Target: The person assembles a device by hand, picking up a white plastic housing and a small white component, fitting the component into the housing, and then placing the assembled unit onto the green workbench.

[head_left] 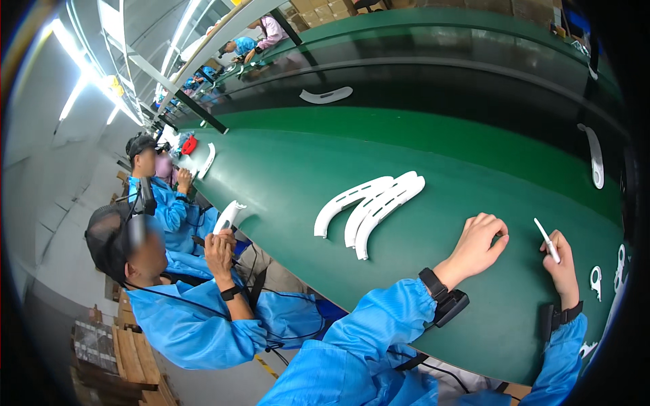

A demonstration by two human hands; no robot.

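Note:
My left hand (477,245) rests on the green work surface (420,291), its fingers loosely curled in with nothing visible in them. To its right, my right hand (560,267) grips a slim white pen-like tool (547,240), the thin end pointing up and away to the left. What kind of tool it is I cannot make out. Left of my left hand, several curved white plastic parts (369,206) with slots lie side by side, some touching. Small white ring-ended pieces (596,281) lie to the right of my right hand.
A dark conveyor belt (433,88) runs along the far side, carrying one curved white part (327,95) and another (593,155) at right. A co-worker in blue (196,311) sits close on my left, holding a white part (229,216). Beyond, another person (166,210) works.

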